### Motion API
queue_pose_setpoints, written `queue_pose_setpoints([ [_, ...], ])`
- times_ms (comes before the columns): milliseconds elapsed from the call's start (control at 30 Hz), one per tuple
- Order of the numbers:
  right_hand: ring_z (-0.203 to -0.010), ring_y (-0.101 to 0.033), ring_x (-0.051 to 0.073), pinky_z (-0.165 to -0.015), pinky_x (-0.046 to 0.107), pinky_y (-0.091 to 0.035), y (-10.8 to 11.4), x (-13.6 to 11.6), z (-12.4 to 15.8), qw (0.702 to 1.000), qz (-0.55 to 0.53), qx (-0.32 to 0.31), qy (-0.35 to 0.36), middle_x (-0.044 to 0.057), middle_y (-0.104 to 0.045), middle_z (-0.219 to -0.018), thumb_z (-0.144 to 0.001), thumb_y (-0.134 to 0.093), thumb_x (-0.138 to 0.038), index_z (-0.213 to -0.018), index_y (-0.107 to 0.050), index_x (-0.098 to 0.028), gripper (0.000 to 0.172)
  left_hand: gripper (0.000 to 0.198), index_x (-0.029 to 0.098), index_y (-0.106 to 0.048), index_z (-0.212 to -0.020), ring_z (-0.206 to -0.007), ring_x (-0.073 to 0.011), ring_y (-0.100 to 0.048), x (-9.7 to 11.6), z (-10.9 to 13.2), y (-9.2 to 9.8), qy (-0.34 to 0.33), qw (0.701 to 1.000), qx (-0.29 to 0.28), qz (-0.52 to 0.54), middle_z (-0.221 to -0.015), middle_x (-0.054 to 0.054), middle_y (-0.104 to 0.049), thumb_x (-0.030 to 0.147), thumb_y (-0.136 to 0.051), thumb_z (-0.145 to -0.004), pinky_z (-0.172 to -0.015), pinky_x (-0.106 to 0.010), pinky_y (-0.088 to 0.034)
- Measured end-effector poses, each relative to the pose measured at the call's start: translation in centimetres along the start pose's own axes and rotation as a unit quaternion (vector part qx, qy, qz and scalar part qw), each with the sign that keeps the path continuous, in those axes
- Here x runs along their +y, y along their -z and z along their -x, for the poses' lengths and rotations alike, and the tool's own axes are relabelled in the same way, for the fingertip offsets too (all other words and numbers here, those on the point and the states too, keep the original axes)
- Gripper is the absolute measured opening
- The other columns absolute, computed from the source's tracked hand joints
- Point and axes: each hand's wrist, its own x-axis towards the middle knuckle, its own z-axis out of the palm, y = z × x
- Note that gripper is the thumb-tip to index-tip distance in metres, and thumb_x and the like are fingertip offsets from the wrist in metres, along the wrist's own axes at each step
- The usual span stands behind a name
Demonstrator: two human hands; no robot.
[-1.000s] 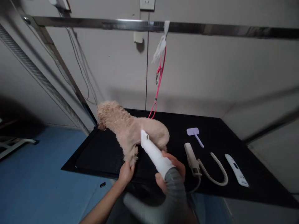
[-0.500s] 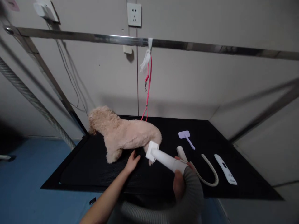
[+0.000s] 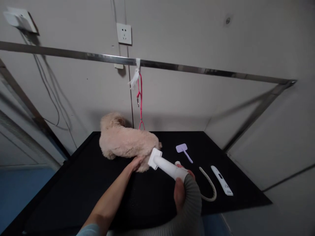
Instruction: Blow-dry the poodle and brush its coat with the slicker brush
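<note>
A cream curly-furred toy dog point(image 3: 125, 142) lies on a black table mat point(image 3: 73, 183), its head toward the back wall. My left hand point(image 3: 136, 163) rests against the dog's near side by its hindquarters. My right hand point(image 3: 180, 188) grips a white blower nozzle point(image 3: 166, 165) joined to a grey ribbed hose point(image 3: 189, 206). The nozzle's flat mouth points at the dog's rear, close to my left hand.
On the mat to the right lie a lilac brush point(image 3: 184, 150), a white curved cable point(image 3: 209, 185) and a white handheld device point(image 3: 221, 180). A pink leash point(image 3: 140, 98) hangs from a steel bar point(image 3: 197, 69) overhead. The wall stands close behind.
The dog went from standing to lying on the mat. My left hand moved from its front leg to its rear flank. The nozzle dropped from above its back to level with its rear.
</note>
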Motion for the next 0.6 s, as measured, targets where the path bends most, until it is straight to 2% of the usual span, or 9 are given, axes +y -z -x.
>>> queue_pose_setpoints([
  [67, -0.128, -0.074, 0.030, -0.110, 0.055, -0.059, -0.4, 0.3, -0.3, 1.000, -0.009, 0.002, -0.009, 0.013, -0.076, -0.135, -0.100, -0.065, -0.036, -0.141, -0.054, -0.025, 0.044, 0.029, 0.008, -0.079, -0.101, -0.104, -0.0361, -0.081, -0.3, -0.2, -0.2, -0.017, 1.000, 0.001, 0.001, -0.099, -0.019, -0.085, 0.026, -0.089, -0.081, -0.103, -0.046, -0.061],
  [167, -0.130, -0.073, 0.029, -0.111, 0.053, -0.059, -0.8, 0.4, -1.4, 1.000, -0.007, 0.017, -0.010, 0.012, -0.076, -0.135, -0.097, -0.071, -0.036, -0.138, -0.054, -0.026, 0.045, 0.032, 0.008, -0.079, -0.107, -0.113, -0.0387, -0.079, -0.5, -0.1, -0.2, -0.053, 0.999, -0.003, 0.002, -0.109, -0.021, -0.084, 0.023, -0.089, -0.081, -0.106, -0.049, -0.059],
  [300, -0.122, -0.074, 0.030, -0.108, 0.052, -0.060, -1.4, -0.4, -4.1, 1.000, 0.025, -0.002, 0.009, 0.014, -0.076, -0.132, -0.101, -0.066, -0.040, -0.138, -0.060, -0.023, 0.041, 0.028, 0.007, -0.077, -0.109, -0.119, -0.0421, -0.077, -0.5, 0.6, -0.2, -0.066, 0.998, 0.005, 0.000, -0.109, -0.021, -0.083, 0.022, -0.083, -0.086, -0.106, -0.050, -0.058],
  [400, -0.124, -0.072, 0.030, -0.113, 0.052, -0.056, -2.2, -1.0, -6.6, 0.998, 0.061, 0.007, 0.024, 0.015, -0.075, -0.133, -0.102, -0.066, -0.041, -0.135, -0.065, -0.019, 0.040, 0.024, 0.011, -0.075, -0.110, -0.116, -0.0390, -0.078, -0.4, 0.8, 0.0, -0.066, 0.998, 0.018, 0.012, -0.109, -0.019, -0.083, 0.021, -0.080, -0.088, -0.105, -0.048, -0.059],
  [500, -0.122, -0.072, 0.029, -0.114, 0.053, -0.055, -3.0, -1.6, -8.0, 0.998, 0.059, -0.013, 0.018, 0.015, -0.077, -0.129, -0.103, -0.064, -0.043, -0.132, -0.068, -0.018, 0.039, 0.038, 0.013, -0.074, -0.108, -0.112, -0.0392, -0.079, -0.1, 0.8, 0.4, -0.057, 0.998, 0.019, 0.033, -0.105, -0.020, -0.083, 0.028, -0.092, -0.078, -0.106, -0.051, -0.060],
  [600, -0.122, -0.073, 0.030, -0.115, 0.054, -0.055, -3.2, -2.3, -7.6, 0.997, 0.063, -0.033, -0.004, 0.015, -0.077, -0.132, -0.102, -0.065, -0.043, -0.134, -0.067, -0.019, 0.040, 0.061, 0.012, -0.073, -0.116, -0.113, -0.0375, -0.079, 0.4, 0.8, 0.7, -0.065, 0.996, 0.017, 0.055, -0.106, -0.019, -0.083, 0.036, -0.101, -0.067, -0.105, -0.048, -0.060],
])
